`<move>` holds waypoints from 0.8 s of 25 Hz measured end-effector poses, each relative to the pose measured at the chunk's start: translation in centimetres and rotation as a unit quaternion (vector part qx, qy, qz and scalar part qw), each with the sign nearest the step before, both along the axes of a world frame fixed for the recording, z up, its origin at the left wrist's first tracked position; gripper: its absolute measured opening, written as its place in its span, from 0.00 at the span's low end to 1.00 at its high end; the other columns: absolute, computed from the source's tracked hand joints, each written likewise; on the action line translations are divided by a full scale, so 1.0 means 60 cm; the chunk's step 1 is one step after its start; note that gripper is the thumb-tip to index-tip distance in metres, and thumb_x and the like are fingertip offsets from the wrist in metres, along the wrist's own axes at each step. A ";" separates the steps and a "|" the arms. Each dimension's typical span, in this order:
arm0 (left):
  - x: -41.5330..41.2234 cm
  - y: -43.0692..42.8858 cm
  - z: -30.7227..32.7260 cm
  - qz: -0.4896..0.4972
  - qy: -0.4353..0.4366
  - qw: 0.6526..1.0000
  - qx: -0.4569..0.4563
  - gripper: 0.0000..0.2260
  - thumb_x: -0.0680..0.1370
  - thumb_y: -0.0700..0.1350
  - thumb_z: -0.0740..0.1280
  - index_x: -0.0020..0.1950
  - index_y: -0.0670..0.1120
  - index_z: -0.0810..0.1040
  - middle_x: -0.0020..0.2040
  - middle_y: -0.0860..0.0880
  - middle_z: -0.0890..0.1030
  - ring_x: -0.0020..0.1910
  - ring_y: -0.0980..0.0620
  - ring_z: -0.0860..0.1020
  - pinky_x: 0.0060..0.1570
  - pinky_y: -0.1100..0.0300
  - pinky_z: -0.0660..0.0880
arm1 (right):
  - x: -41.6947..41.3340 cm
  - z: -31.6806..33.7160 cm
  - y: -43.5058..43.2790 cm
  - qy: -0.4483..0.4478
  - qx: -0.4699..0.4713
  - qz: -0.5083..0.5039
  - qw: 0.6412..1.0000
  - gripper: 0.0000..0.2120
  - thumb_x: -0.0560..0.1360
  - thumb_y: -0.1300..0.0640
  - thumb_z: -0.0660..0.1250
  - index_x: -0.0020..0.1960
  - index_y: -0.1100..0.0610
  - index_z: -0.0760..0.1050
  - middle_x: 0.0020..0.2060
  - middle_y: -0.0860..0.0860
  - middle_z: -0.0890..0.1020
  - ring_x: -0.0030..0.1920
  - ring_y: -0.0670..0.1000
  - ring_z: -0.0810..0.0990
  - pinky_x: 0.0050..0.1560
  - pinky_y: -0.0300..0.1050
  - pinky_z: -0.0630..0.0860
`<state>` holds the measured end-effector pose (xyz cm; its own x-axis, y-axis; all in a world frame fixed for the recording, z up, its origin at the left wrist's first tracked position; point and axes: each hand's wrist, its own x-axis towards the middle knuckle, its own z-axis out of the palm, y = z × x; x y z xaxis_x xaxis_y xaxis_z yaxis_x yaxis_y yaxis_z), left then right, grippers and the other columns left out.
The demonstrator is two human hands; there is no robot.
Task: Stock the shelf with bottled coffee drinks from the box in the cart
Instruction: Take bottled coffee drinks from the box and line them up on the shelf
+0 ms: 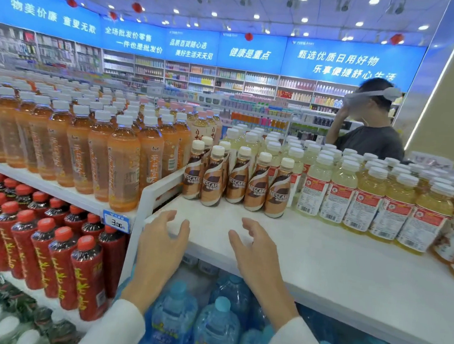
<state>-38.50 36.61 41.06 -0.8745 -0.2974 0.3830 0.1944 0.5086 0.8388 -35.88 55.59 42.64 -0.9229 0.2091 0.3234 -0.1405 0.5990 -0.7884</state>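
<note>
Landmark: the Nescafé coffee bottles (pixel 236 180), standing upright in a cluster at the back left of the white top shelf (pixel 309 249).

- Five bottles form the front row. More cream caps show behind them, but the bodies are hidden, so the count is uncertain.
- Left of the cluster, past a white divider rail (pixel 162 185), are rows of orange tea bottles (pixel 123 169). The far rows blur together.
- Right of the cluster are pale yellow drink bottles (pixel 335 191), just beside it. The last ones on that side are cut off by the frame edge.
- In front of the cluster a bare strip of shelf runs to the front edge and widens toward the right.
- Left hand (pixel 161 237): near the shelf's front left corner, in front of the cluster. The grip is slack, fingers loosely curved, and it holds nothing (contact with the edge unclear).
- Right hand (pixel 252 244): beside it at the front edge, apart from the bottles, with the same empty grip. Both white sleeves are cut off at the bottom.
- Below the cluster are blue water bottles (pixel 173 322), half hidden under the shelf.
- Lower left are red-capped dark bottles (pixel 59 253), below a price tag (pixel 116 222) reading 3.00.
- Far behind, to the right, is a person (pixel 370 129) with a raised hand covering the face.
</note>
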 end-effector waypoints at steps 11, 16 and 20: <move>0.366 -0.081 -0.196 0.114 -0.106 0.972 0.177 0.07 0.78 0.51 0.71 0.55 0.57 0.83 0.51 0.60 0.86 0.49 0.68 0.82 0.46 0.74 0.74 | 0.287 -0.166 -0.034 -0.044 -0.171 0.078 0.981 0.13 0.72 0.41 0.69 0.56 0.38 0.81 0.54 0.33 0.83 0.56 0.37 0.80 0.58 0.33 0.74; 0.519 -0.141 -0.308 0.207 -0.183 0.928 0.249 0.06 0.79 0.44 0.71 0.55 0.48 0.84 0.52 0.53 0.87 0.52 0.62 0.83 0.48 0.73 0.74 | 0.334 -0.277 -0.106 -0.206 -0.165 0.161 0.951 0.10 0.77 0.66 0.72 0.55 0.55 0.82 0.56 0.55 0.84 0.53 0.45 0.83 0.51 0.28 0.73; 0.600 -0.197 -0.374 0.297 -0.232 0.875 0.304 0.03 0.79 0.43 0.73 0.50 0.51 0.85 0.51 0.56 0.86 0.52 0.62 0.82 0.52 0.68 0.74 | 0.349 -0.332 -0.186 -0.278 -0.162 0.214 0.922 0.16 0.75 0.75 0.69 0.48 0.54 0.83 0.46 0.47 0.87 0.40 0.31 0.79 0.46 0.25 0.72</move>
